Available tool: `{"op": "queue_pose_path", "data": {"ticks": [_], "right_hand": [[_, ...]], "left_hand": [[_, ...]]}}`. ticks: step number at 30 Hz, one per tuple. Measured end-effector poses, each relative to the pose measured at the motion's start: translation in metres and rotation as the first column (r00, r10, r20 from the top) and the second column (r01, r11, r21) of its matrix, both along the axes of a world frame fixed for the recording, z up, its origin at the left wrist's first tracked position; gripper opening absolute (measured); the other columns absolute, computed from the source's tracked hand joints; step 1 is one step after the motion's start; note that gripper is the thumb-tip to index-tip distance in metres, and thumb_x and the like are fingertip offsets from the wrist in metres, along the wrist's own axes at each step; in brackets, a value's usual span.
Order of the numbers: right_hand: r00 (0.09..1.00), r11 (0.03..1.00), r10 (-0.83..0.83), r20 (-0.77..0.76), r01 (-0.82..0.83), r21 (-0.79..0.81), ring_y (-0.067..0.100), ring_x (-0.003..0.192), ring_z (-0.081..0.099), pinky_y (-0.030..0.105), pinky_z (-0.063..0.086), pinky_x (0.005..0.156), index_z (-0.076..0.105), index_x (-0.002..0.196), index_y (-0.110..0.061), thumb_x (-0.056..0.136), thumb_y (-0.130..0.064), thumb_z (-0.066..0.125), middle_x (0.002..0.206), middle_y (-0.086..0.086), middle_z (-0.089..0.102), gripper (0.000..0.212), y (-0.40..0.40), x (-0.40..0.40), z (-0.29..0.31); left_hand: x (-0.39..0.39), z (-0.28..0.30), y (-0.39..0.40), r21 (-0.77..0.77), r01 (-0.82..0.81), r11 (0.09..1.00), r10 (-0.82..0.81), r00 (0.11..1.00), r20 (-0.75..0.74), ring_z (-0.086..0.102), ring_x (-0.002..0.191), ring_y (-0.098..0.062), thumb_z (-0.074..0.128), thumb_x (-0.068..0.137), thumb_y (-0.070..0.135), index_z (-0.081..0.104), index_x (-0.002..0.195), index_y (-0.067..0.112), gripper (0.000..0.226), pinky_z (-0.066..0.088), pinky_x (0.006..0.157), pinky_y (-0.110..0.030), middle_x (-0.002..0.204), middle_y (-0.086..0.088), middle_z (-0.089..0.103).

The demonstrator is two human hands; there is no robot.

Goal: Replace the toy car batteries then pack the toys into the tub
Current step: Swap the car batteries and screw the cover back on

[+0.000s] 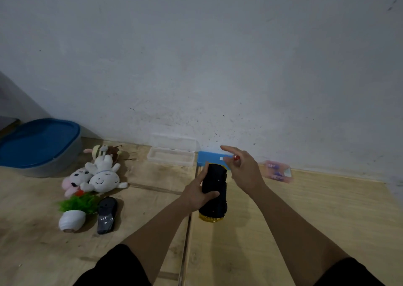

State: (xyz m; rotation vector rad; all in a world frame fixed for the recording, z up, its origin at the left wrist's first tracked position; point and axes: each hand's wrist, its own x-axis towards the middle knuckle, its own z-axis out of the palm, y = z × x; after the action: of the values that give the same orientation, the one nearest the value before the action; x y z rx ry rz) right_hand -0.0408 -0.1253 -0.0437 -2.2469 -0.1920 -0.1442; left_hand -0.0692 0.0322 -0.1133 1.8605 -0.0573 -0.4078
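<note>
A toy car (214, 193) lies upside down on the wooden floor, its black underside up and a yellow edge at the near end. My left hand (196, 195) grips its left side. Just above and to the right, my right hand (242, 169) pinches a small tool with a red handle (236, 158), index finger stretched out. A grey tub with a blue lid (39, 146) stands at the far left by the wall. Beside it lie several plush toys (98, 174), a small fake plant in a white pot (73, 215) and a black remote-like piece (106, 215).
An open clear plastic case (172, 152) rests against the wall, with a blue box (210, 157) to its right behind the car. A pink battery pack (277, 171) lies at the right near the wall. A seam (187, 237) runs between the floor boards.
</note>
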Motion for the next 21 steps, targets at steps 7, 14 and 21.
{"op": "queue_pose_path", "data": {"ticks": [7,14,21], "right_hand": [[0.966,0.988,0.023,-0.258,-0.061,-0.141,0.011,0.074,0.052,0.016,0.040,0.060,0.041,0.137,-0.038,0.094,-0.038,0.049,0.086,0.000,0.058,0.044,-0.009,-0.023,-0.037],[0.933,0.940,0.098,-0.346,0.027,0.339,0.018,0.109,0.060,0.040,0.055,0.086,0.030,0.132,-0.050,0.092,-0.027,0.056,0.127,-0.002,0.057,0.054,-0.003,-0.038,-0.040],[0.903,0.954,0.045,-0.428,0.089,0.287,0.022,0.111,0.054,0.042,0.059,0.069,0.038,0.136,-0.043,0.090,-0.042,0.052,0.128,0.001,0.055,0.048,0.000,-0.051,-0.042]], "left_hand": [[0.004,0.004,0.008,-0.063,-0.100,0.993,0.094,0.992,-0.083,0.057,0.117,-0.020,0.079,0.072,0.041,-0.004,0.147,0.042,0.112,0.049,0.095,-0.035,0.138,-0.002,0.051],[-0.005,0.006,0.004,-0.342,-0.120,0.932,0.010,0.952,-0.306,0.056,0.118,-0.022,0.060,0.083,0.054,0.049,0.131,0.040,0.051,0.047,0.097,-0.052,0.130,0.002,0.058],[-0.029,-0.004,0.005,-0.405,-0.073,0.911,-0.069,0.943,-0.326,0.054,0.120,-0.025,0.067,0.078,0.050,0.035,0.125,0.066,0.060,0.048,0.095,-0.054,0.132,0.009,0.054]]}}
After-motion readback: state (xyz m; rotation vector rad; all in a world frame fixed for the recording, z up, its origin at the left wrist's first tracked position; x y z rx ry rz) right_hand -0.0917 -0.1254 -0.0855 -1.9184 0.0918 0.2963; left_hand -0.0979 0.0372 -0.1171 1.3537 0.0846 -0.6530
